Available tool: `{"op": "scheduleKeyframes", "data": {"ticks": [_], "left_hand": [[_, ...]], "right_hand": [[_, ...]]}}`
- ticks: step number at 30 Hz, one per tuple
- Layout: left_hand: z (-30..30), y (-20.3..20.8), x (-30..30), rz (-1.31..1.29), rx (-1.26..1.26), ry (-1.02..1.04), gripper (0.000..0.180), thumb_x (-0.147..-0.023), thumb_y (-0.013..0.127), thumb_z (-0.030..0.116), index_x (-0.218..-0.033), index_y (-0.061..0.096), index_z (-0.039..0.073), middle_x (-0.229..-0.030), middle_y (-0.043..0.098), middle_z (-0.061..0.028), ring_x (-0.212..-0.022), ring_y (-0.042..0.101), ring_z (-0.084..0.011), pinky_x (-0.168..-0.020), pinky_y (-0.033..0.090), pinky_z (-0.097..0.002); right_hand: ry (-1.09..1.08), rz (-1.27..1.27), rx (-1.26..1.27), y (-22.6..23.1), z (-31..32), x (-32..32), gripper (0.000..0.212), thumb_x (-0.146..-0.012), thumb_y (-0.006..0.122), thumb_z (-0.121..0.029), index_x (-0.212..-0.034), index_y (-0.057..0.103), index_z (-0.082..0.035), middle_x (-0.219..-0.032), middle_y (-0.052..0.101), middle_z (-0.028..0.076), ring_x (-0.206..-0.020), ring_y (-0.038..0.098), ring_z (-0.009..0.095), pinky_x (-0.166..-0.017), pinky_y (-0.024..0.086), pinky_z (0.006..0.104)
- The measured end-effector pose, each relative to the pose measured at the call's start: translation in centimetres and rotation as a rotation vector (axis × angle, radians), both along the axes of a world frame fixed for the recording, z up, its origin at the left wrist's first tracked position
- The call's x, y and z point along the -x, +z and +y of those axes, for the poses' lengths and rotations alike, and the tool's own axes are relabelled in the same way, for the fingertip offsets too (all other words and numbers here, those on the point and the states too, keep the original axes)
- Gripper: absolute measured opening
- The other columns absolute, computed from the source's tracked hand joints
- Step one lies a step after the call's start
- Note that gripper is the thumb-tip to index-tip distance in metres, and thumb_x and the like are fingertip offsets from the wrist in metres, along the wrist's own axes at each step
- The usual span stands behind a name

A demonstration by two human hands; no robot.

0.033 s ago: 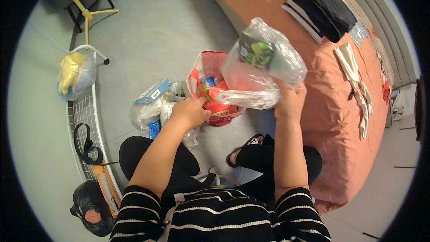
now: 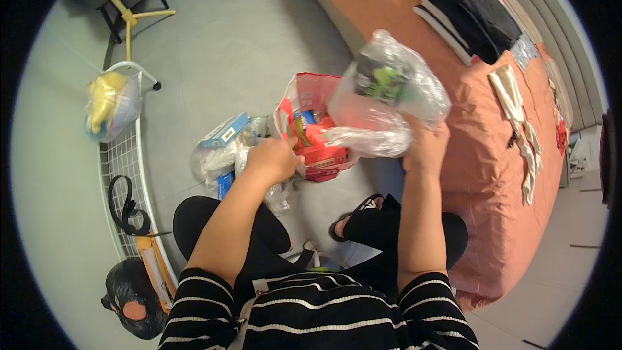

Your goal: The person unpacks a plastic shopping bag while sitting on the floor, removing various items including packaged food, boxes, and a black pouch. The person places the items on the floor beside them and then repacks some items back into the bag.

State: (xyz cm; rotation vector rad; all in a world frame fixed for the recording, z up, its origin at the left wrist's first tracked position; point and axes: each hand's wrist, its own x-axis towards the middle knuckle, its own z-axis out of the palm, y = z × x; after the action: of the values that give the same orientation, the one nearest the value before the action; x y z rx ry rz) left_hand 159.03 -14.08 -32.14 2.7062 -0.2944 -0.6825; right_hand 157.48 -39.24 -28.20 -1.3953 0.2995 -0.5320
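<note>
Raised over the right side of an open red and white shopping bag [image 2: 315, 84] is a clear plastic bag [image 2: 421, 84]. A dark item with a green pattern [image 2: 386, 83] shows through its film. My right hand [image 2: 427, 146] is closed on the clear bag's lower right part. At the shopping bag's near left rim, my left hand [image 2: 273, 161] has its fingers curled and pinched on the edge. Red and blue packages [image 2: 304, 120] fill the inside of the shopping bag, partly hidden by the clear bag's hanging film.
Left of the shopping bag, a blue and white box [image 2: 223, 131] lies on crumpled plastic bags [image 2: 210, 162]. An orange-covered bed [image 2: 466, 168] bounds the right, with folded black cloth [image 2: 470, 16] on it. A white wire rack [image 2: 123, 155] and a black bag [image 2: 133, 298] line the left wall.
The clear bag and my right hand have shifted slightly to the right. My left hand stays at the shopping bag's rim, and the whole view has moved a little.
</note>
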Motion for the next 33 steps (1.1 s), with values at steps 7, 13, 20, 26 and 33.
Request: {"op": "scheduleKeyframes", "data": {"ticks": [7,13,20,26,33], "left_hand": [[9.1,-2.1,-4.5,-0.265,0.052,0.544,0.035,-0.081,0.063,0.030,-0.112,0.063,0.013,-0.100,0.065,-0.0176,-0.095,0.062,-0.0349,-0.080,0.050,-0.0435],[12.6,-11.8,-6.7,-0.136,-0.209,0.631,0.036,-0.079,0.066,0.023,-0.113,0.060,0.011,-0.117,0.057,-0.0138,-0.096,0.063,-0.0324,-0.080,0.051,-0.0424],[14.5,-20.7,-4.8,-0.098,-0.348,0.578,0.033,-0.079,0.061,0.016,-0.111,0.058,0.008,-0.115,0.057,-0.0165,-0.098,0.062,-0.0333,-0.080,0.051,-0.0423],[14.2,-16.2,-6.1,-0.120,-0.205,0.748,0.036,-0.080,0.063,0.021,-0.109,0.056,0.002,-0.099,0.064,-0.0224,-0.097,0.062,-0.0361,-0.080,0.050,-0.0441],[17.0,-15.0,-6.1,-0.388,0.362,0.948,0.038,-0.081,0.066,0.022,-0.106,0.054,-0.003,-0.097,0.064,-0.0190,-0.089,0.062,-0.0301,-0.080,0.048,-0.0371]], "right_hand": [[-0.440,0.335,0.470,-14.7,-5.6,2.9,0.038,-0.076,0.054,0.001,-0.113,0.055,0.004,-0.107,0.063,0.017,-0.098,0.059,0.027,-0.088,0.043,0.0337],[-0.125,1.294,0.699,-26.2,-2.9,5.3,0.053,-0.076,0.060,-0.013,-0.126,0.044,-0.003,-0.120,0.052,0.027,-0.110,0.052,0.043,-0.092,0.043,0.0451],[-0.319,1.010,0.812,-24.9,-1.9,4.0,0.065,-0.077,0.064,-0.012,-0.135,0.036,-0.003,-0.134,0.038,0.025,-0.127,0.034,0.040,-0.104,0.030,0.0458],[-0.429,0.154,0.892,-13.5,-1.5,-0.7,0.053,-0.082,0.058,-0.004,-0.132,0.039,-0.001,-0.133,0.041,0.018,-0.126,0.037,0.032,-0.105,0.028,0.0428],[-0.185,-0.353,0.496,-6.4,3.1,-1.5,0.041,-0.083,0.053,0.001,-0.124,0.048,-0.002,-0.125,0.048,0.014,-0.120,0.045,0.026,-0.102,0.034,0.0374]]}}
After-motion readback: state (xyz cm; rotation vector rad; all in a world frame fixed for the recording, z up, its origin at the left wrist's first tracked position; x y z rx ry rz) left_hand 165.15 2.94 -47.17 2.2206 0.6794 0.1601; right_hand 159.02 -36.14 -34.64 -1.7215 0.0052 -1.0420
